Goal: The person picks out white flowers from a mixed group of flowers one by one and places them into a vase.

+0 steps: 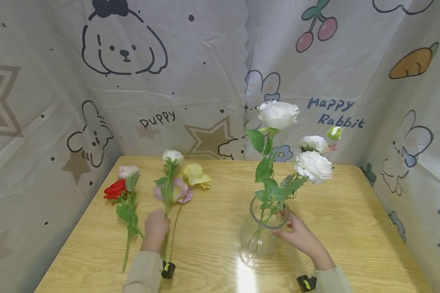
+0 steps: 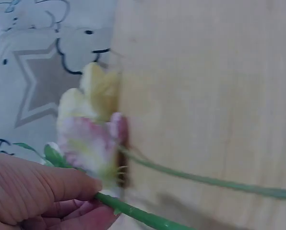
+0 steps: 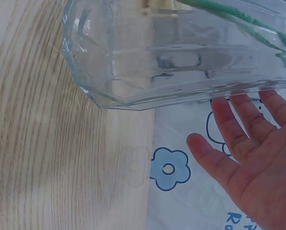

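Observation:
My left hand [image 1: 157, 228] pinches the green stem [image 2: 143, 216] of a white flower [image 1: 173, 156] between thumb and fingers, low over the table's left half. Beside it lie a pink-purple flower [image 1: 182, 191] and a yellow flower [image 1: 193, 174]; in the left wrist view a thin second stem [image 2: 205, 179] runs apart from my fingers. A clear glass vase [image 1: 256, 240] stands upright, with white roses [image 1: 278, 114] and leafy stems in it. My right hand [image 1: 303, 239] holds the vase's neck, thumb in front. The right wrist view shows its fingers [image 3: 251, 124] against the glass.
A red rose [image 1: 115, 189] and a pale pink flower [image 1: 128, 171] lie at the left of the wooden table [image 1: 212, 228]. A printed curtain [image 1: 205, 81] encloses the back and sides. Small black cameras [image 1: 168, 270] sit by the wrists.

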`<control>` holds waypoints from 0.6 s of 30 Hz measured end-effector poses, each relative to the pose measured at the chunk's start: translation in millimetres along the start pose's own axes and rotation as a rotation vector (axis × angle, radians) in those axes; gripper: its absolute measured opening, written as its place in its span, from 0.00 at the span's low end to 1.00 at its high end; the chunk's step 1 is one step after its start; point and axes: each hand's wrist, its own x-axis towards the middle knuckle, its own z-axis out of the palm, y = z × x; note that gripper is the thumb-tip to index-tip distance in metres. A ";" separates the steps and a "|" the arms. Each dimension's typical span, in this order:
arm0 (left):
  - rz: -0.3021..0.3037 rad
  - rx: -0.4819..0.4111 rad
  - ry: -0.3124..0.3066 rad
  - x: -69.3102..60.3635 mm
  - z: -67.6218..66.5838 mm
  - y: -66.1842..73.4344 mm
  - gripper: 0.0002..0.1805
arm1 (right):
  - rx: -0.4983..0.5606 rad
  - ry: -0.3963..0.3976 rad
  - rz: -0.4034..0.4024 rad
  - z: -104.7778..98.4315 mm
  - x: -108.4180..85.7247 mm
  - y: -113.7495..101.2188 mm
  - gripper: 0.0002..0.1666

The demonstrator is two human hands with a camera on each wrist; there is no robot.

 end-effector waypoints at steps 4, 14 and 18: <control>0.045 -0.044 0.114 6.2 -13.4 8.6 0.15 | 0.006 0.000 0.007 -0.3 -0.3 -1.2 0.42; 0.208 -0.104 0.314 7.3 -46.7 47.6 0.07 | 0.003 -0.007 0.013 -0.8 -0.6 -2.5 0.42; 0.256 -0.136 0.329 7.0 -61.0 71.1 0.11 | 0.008 -0.010 0.019 -1.3 -0.5 -3.4 0.43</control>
